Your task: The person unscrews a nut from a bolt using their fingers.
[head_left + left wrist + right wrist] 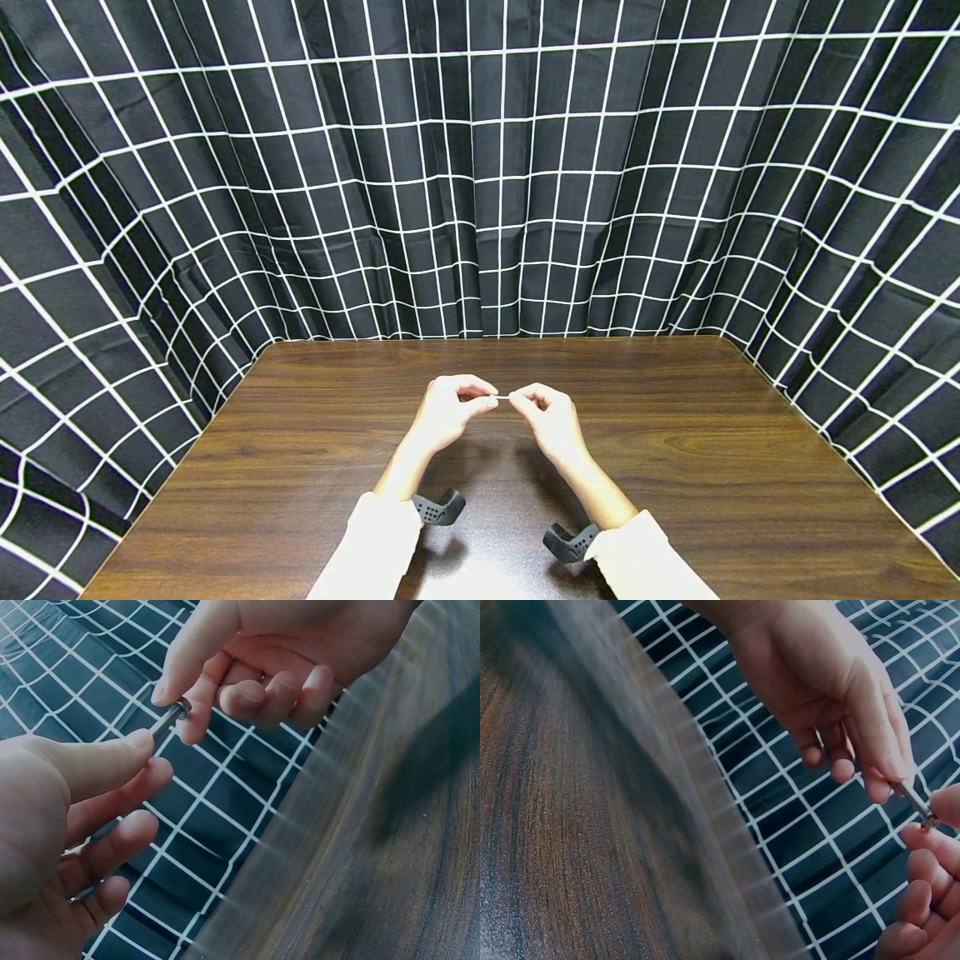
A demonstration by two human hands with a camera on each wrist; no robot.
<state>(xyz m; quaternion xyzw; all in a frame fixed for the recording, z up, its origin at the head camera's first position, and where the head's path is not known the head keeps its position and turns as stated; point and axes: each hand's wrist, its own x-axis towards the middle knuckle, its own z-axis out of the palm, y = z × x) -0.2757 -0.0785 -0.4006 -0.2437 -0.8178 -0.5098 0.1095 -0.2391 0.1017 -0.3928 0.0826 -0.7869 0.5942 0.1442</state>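
Note:
A thin metal bolt (503, 397) (166, 722) is held level above the table between the two hands. My left hand (447, 410) pinches one end of its shank between thumb and index finger. At the other end is a wider round part (184, 707), and I cannot tell whether it is a head or a nut. The thumb and index finger of my right hand (552, 419) pinch this wider end. In the right wrist view the bolt (913, 799) slants between both sets of fingertips, which cover its ends in part.
Beneath the hands spreads a brown wood-grain table (300, 433). A black curtain with a white grid (495, 192) surrounds its back and sides. Dark wrist-worn mounts (441, 507) stick out near both pale sleeves.

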